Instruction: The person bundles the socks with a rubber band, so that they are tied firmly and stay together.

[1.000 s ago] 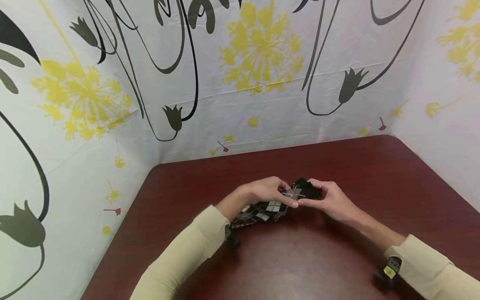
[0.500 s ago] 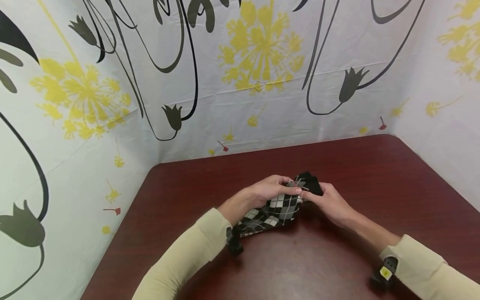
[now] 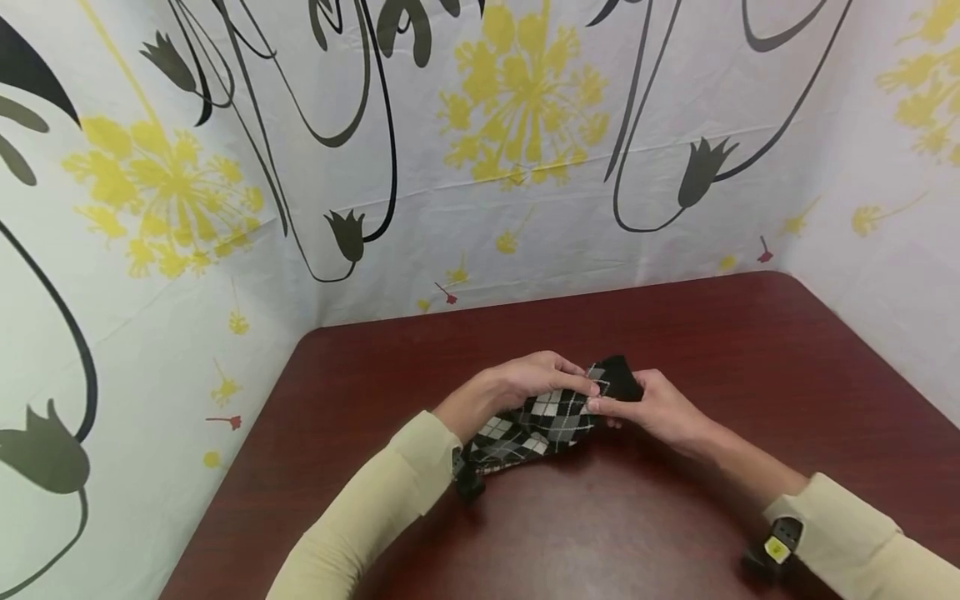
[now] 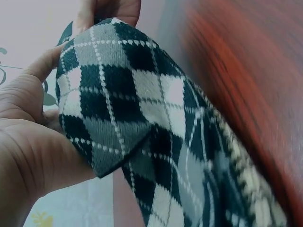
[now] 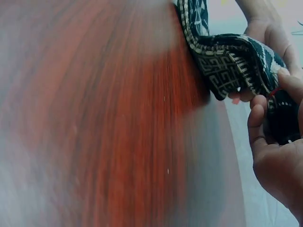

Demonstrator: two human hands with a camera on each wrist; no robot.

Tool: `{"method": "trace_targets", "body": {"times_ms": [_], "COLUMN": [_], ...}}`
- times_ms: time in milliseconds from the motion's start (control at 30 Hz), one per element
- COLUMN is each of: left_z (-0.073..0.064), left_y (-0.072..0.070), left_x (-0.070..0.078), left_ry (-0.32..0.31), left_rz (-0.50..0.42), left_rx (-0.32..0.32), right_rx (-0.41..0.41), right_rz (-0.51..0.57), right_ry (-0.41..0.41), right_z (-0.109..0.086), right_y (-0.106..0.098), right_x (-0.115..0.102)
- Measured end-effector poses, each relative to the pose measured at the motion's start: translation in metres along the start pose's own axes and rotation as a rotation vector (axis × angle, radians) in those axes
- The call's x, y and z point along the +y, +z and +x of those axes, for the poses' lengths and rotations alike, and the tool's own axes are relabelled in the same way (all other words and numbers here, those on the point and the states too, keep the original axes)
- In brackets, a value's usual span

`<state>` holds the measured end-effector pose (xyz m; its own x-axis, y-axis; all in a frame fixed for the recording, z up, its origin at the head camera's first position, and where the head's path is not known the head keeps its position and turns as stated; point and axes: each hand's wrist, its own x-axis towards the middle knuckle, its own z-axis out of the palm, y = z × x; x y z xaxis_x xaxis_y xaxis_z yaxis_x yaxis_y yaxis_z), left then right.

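Note:
A black, grey and white argyle sock point(image 3: 558, 427) is held between both hands over the table. My left hand point(image 3: 531, 377) pinches its upper edge between thumb and fingers, close to the plain black end. At that black end, my right hand point(image 3: 667, 408) grips the sock with the thumb on top. In the left wrist view the argyle knit point(image 4: 113, 90) bends over, with a folded corner beside the left palm point(image 4: 33, 142). The right wrist view shows a patterned underside point(image 5: 220, 71) and a small red stitch near the right fingers point(image 5: 257, 118).
The dark red wooden table point(image 3: 600, 517) spreads around the hands. White fabric walls point(image 3: 420, 208) printed with yellow and dark flowers stand behind it and along both sides. Black cameras are strapped to the left wrist point(image 3: 467, 479) and right wrist point(image 3: 772, 546).
The sock's black end rises and then comes down slightly. More of the argyle part now hangs below the left hand. The right thumb has shifted lower along the sock's near edge.

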<state>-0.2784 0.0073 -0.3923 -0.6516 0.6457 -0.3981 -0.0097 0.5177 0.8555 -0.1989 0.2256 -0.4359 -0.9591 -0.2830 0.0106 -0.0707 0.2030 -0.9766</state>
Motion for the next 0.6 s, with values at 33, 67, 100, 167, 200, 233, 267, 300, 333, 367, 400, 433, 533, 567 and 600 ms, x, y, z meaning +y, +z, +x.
{"method": "trace_targets", "body": {"times_ms": [33,67,100,167,200,233,267,300,333,367,400,433,533,567,600], "left_z": [0.000,0.001,0.001,0.002,0.003,0.003,0.004,0.005,0.005,0.005,0.006,0.006,0.004,0.004,0.004], "left_y": [0.001,0.001,0.002,0.004,0.006,0.007,0.009,0.009,0.010,0.009,0.008,0.006,0.000,-0.002,-0.004], "left_x": [0.000,0.000,0.000,0.000,0.000,0.000,0.000,0.000,0.000,-0.001,-0.001,-0.002,-0.004,-0.005,-0.006], "left_ry": [0.000,0.005,0.013,0.029,0.037,0.045,0.051,0.053,0.050,0.049,0.047,0.049,0.047,0.051,0.057], "left_rz": [0.006,0.010,0.017,0.022,0.025,0.019,0.009,0.002,0.002,0.005,0.012,0.022,0.058,0.058,0.051], "left_rx": [0.001,0.001,0.000,0.004,0.011,0.014,0.014,0.014,0.013,0.005,-0.010,-0.025,-0.047,-0.058,-0.074], "right_rx": [-0.007,-0.016,-0.021,-0.024,-0.026,-0.027,-0.030,-0.029,-0.030,-0.024,-0.017,-0.009,0.005,0.007,0.006], "right_rz": [-0.014,-0.021,-0.020,-0.004,0.008,0.019,0.025,0.023,0.020,0.012,-0.001,-0.015,-0.060,-0.073,-0.086], "right_ry": [0.009,0.013,0.026,0.047,0.054,0.059,0.062,0.072,0.070,0.070,0.071,0.073,0.070,0.069,0.065], "right_z": [-0.001,-0.002,-0.003,-0.005,-0.006,-0.007,-0.008,-0.008,-0.008,-0.009,-0.009,-0.009,-0.009,-0.009,-0.009], "right_y": [0.001,0.002,0.003,0.004,0.005,0.005,0.005,0.005,0.004,0.003,0.002,0.001,-0.001,-0.001,-0.001], "right_x": [-0.001,-0.002,-0.002,-0.003,-0.004,-0.004,-0.005,-0.005,-0.006,-0.007,-0.008,-0.009,-0.013,-0.013,-0.014]}}
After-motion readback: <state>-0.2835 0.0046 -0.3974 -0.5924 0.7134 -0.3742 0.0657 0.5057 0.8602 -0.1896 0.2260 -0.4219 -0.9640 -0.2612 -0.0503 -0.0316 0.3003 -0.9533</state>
